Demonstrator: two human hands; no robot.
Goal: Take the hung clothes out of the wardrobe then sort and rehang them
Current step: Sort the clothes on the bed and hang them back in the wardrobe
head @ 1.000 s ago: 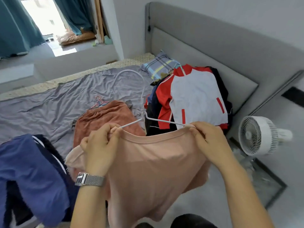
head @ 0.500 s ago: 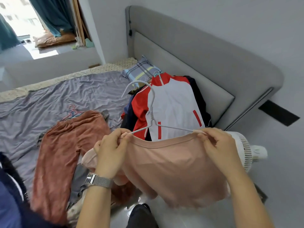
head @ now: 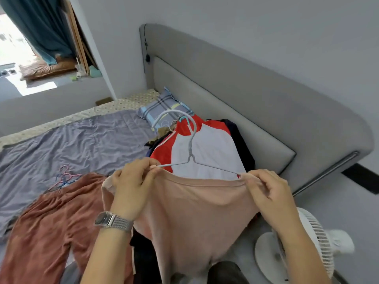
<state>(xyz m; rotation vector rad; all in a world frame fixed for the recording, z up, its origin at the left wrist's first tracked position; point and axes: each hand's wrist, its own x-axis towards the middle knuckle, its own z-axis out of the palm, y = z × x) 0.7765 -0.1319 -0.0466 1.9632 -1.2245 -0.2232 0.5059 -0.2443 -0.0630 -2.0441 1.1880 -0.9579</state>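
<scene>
Pink shirt [head: 196,212] between gripping hands [head: 133,187]

1. A pale peach-pink shirt [head: 196,212] on a white hanger [head: 189,148].
2. A jacket [head: 205,152] with a white body, red sleeves and collar.
3. Rust-brown trousers [head: 51,226].
4. A lilac-grey bedsheet [head: 71,144] — plain.
5. A pillow [head: 162,107] — grey-blue plaid with pale stripes.
6. A grey headboard [head: 256,103].
7. A white fan [head: 320,242].
8. Teal curtains [head: 43,27].

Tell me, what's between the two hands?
In the head view, the neckline of the peach cotton shirt and the thin white wire hanger span from the left hand to the right hand.
</scene>
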